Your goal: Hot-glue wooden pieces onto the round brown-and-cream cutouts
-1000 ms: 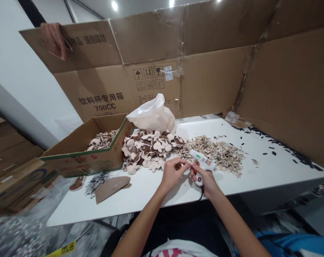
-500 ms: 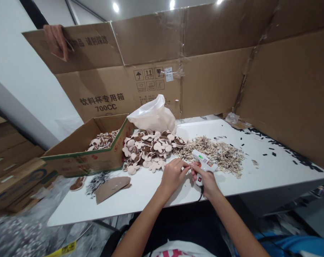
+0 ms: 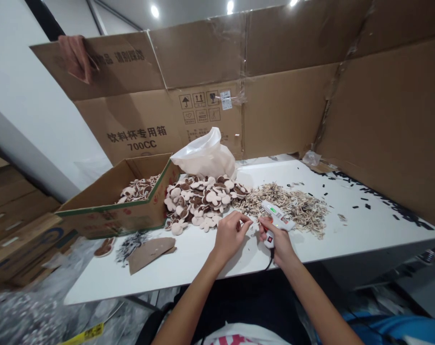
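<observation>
My right hand is wrapped round the grip of a white hot glue gun, which has a green-lit panel and a black cord hanging down. To its left, my left hand pinches thumb and forefinger together; a tiny pale bit shows at the fingertips, too small to name. Behind my hands lies a heap of thin beige cords. A mound of pink and brown felt rabbit-head pieces rises just beyond my left hand.
On the left stands an open cardboard box holding more pieces. A white plastic bag sits behind the mound. Brown card and black scraps lie front left. Black pieces are scattered right. Tall cardboard walls enclose the back.
My hands have come slightly apart. The glue gun has shifted a little to the right, and my left hand has drawn slightly left from its tip.
</observation>
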Motion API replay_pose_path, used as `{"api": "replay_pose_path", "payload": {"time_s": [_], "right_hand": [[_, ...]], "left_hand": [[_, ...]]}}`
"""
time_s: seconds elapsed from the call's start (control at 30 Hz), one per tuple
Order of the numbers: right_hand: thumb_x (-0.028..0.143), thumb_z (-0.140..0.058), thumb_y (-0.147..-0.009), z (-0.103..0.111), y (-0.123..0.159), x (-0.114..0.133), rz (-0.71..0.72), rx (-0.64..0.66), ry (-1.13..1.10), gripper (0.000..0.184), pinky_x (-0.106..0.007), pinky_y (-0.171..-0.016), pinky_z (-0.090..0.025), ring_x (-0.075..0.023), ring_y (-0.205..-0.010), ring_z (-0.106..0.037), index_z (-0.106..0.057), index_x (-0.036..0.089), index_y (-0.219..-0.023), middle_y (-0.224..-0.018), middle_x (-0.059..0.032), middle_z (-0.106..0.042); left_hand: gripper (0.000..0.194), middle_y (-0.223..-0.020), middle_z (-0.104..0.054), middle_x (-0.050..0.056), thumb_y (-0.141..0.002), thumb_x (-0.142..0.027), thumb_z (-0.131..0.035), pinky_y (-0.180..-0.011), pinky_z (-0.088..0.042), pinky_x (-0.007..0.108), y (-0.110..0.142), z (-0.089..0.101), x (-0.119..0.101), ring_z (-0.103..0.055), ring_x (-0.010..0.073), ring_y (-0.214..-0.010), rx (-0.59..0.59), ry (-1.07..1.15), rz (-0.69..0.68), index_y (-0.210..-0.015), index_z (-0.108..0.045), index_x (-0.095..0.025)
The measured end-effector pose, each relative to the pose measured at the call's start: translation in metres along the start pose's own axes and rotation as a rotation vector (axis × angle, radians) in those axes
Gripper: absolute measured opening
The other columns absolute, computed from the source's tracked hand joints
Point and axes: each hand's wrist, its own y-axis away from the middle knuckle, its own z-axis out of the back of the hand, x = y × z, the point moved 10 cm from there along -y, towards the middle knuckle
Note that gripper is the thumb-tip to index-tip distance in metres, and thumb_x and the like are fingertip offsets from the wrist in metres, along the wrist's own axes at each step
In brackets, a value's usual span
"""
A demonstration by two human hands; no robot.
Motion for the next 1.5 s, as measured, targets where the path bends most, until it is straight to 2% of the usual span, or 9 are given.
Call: {"api": "replay_pose_path", "payload": {"time_s": [0.13, 0.27, 0.47, 0.6, 0.8, 0.9, 1.07, 1.23, 1.5], "right_hand": [[0.04, -0.093, -0.067, 0.001, 0.0, 0.003, 0.007, -0.024, 0.02, 0.035, -0.023, -0.043, -0.044, -0.0094, -0.044, -0.049, -0.066, 0.02, -0.077, -0.056, 0.0047, -0.059], [0.039, -0.093, -0.067, 0.005, -0.002, 0.0, 0.002, -0.04, 0.022, 0.035, -0.023, -0.044, -0.044, -0.0095, -0.044, -0.049, -0.067, 0.02, -0.081, -0.058, 0.0042, -0.061], [0.04, -0.093, -0.069, 0.009, -0.001, -0.005, 0.011, -0.047, 0.086, 0.035, -0.022, -0.043, -0.043, -0.0106, -0.047, -0.051, -0.069, 0.019, -0.084, -0.062, 0.0008, -0.065], [0.041, -0.093, -0.069, 0.007, 0.002, -0.002, 0.038, -0.04, 0.095, 0.035, -0.023, -0.044, -0.043, -0.0111, -0.047, -0.052, -0.069, 0.018, -0.083, -0.062, 0.0004, -0.066], [0.043, -0.094, -0.067, 0.007, 0.002, -0.003, 0.032, -0.042, 0.11, 0.038, -0.023, -0.042, -0.042, -0.0111, -0.046, -0.052, -0.069, 0.019, -0.083, -0.062, 0.0008, -0.065], [0.043, -0.093, -0.069, 0.006, 0.003, -0.002, 0.036, -0.039, 0.126, 0.038, -0.021, -0.043, -0.041, -0.0105, -0.047, -0.052, -0.068, 0.019, -0.083, -0.062, 0.001, -0.066], [0.045, -0.093, -0.068, 0.002, 0.007, 0.004, 0.056, -0.037, 0.148, 0.038, -0.021, -0.045, -0.042, -0.0105, -0.048, -0.054, -0.067, 0.019, -0.078, -0.062, -0.0003, -0.068], [0.044, -0.091, -0.07, 0.001, 0.005, 0.003, 0.063, -0.024, 0.147, 0.036, -0.022, -0.047, -0.043, -0.0109, -0.048, -0.054, -0.067, 0.019, -0.08, -0.063, -0.0007, -0.069], [0.044, -0.092, -0.067, 0.001, 0.005, 0.003, 0.05, -0.036, 0.183, 0.039, -0.024, -0.044, -0.039, -0.0123, -0.047, -0.052, -0.067, 0.019, -0.082, -0.063, -0.0009, -0.068]], "left_hand": [[0.019, -0.086, -0.072, 0.004, -0.097, -0.036, -0.064, -0.069, -0.045, 0.029, -0.001, 0.032, 0.006, -0.06, 0.017, -0.071, -0.121, 0.066, 0.055, -0.087, -0.073, -0.022], [0.02, -0.089, -0.074, 0.005, -0.096, -0.039, -0.064, -0.07, -0.048, 0.028, 0.012, 0.096, 0.024, -0.063, 0.0178, -0.075, -0.305, -0.009, 0.113, -0.091, -0.075, -0.022], [0.026, -0.087, -0.073, 0.003, -0.095, -0.041, -0.061, -0.071, -0.048, 0.028, 0.083, 0.206, 0.068, -0.062, 0.0176, -0.071, -0.619, -0.407, 0.268, -0.093, -0.075, -0.02], [0.029, -0.089, -0.075, 0.006, -0.095, -0.039, -0.056, -0.073, -0.045, 0.032, 0.134, 0.26, 0.102, -0.064, 0.0215, -0.073, -0.699, -0.755, 0.45, -0.094, -0.076, -0.018], [0.035, -0.1, -0.075, 0.009, -0.09, -0.033, -0.052, -0.078, -0.044, 0.033, 0.156, 0.3, 0.135, -0.065, 0.0249, -0.084, -0.586, -0.889, 0.531, -0.111, -0.074, -0.016], [0.038, -0.095, -0.075, 0.009, -0.095, -0.044, -0.048, -0.077, -0.043, 0.033, 0.157, 0.309, 0.136, -0.065, 0.0257, -0.085, -0.592, -0.882, 0.556, -0.099, -0.076, -0.018], [0.032, -0.088, -0.073, 0.007, -0.093, -0.045, -0.053, -0.074, -0.041, 0.032, 0.158, 0.302, 0.133, -0.064, 0.0255, -0.081, -0.647, -0.849, 0.56, -0.093, -0.072, -0.02], [0.031, -0.083, -0.07, 0.006, -0.09, -0.05, -0.063, -0.085, -0.043, 0.036, 0.137, 0.263, 0.11, -0.062, 0.0272, -0.086, -0.692, -0.795, 0.438, -0.085, -0.067, -0.021], [0.013, -0.093, -0.071, 0.004, -0.094, -0.029, -0.063, -0.072, -0.048, 0.029, 0.056, 0.104, 0.049, -0.062, 0.0181, -0.077, -0.27, -0.173, 0.135, -0.102, -0.068, -0.021]]}}
